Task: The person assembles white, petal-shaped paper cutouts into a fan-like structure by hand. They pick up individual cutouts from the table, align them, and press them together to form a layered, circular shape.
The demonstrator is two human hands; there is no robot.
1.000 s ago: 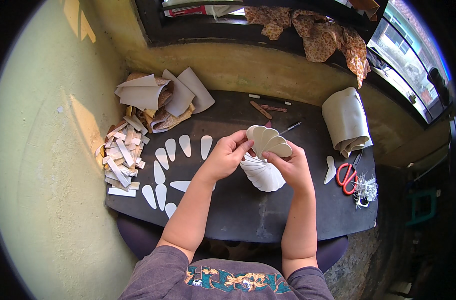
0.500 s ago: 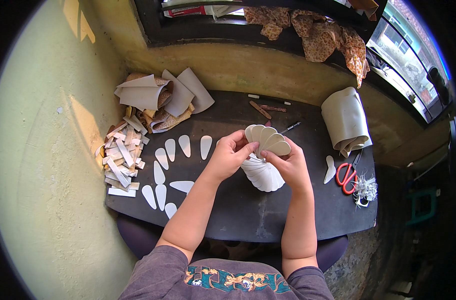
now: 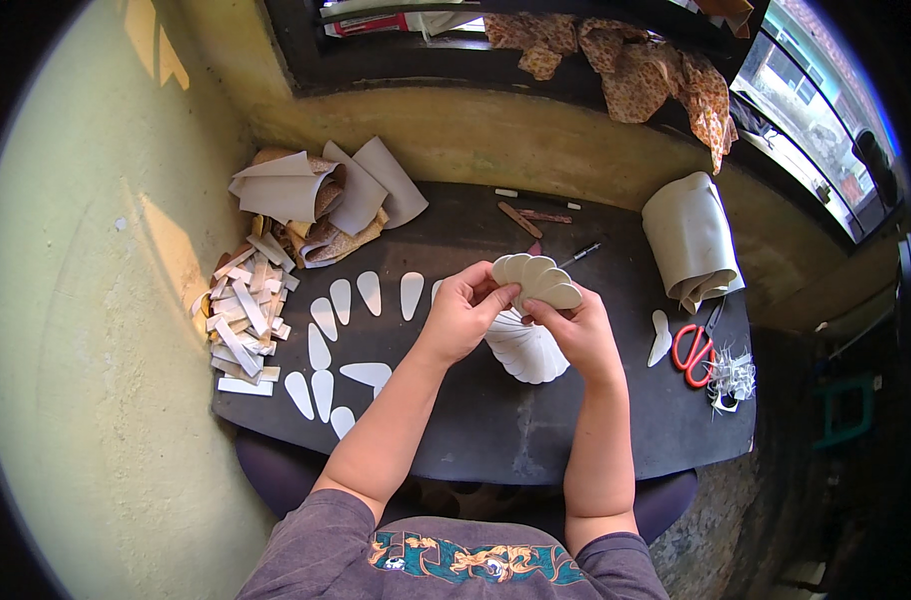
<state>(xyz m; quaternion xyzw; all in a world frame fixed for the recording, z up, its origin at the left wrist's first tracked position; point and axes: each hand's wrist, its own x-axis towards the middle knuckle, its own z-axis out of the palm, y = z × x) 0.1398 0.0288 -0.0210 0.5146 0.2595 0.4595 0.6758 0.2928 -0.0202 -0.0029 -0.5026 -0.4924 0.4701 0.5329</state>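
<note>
Both my hands hold a small fan of pale, teardrop-shaped pieces above the middle of the dark table. My left hand pinches the fan's narrow end from the left, thumb on top. Gripping its right side is my right hand, thumb pressed on the lower pieces. Just below the hands, a larger overlapping spread of white teardrop pieces lies on the table, partly hidden by my fingers. Left of my left forearm, several single teardrop cutouts lie in a loose curve.
Cut strips are heaped by the left wall, below folded sheets. At the right are a rolled sheet, red-handled scissors, tangled white scraps and one white cutout. A pen lies beyond my hands on the table.
The fan in my hands has shifted very slightly, its pieces spread a little differently. Both hands keep their grip in nearly the same place.
</note>
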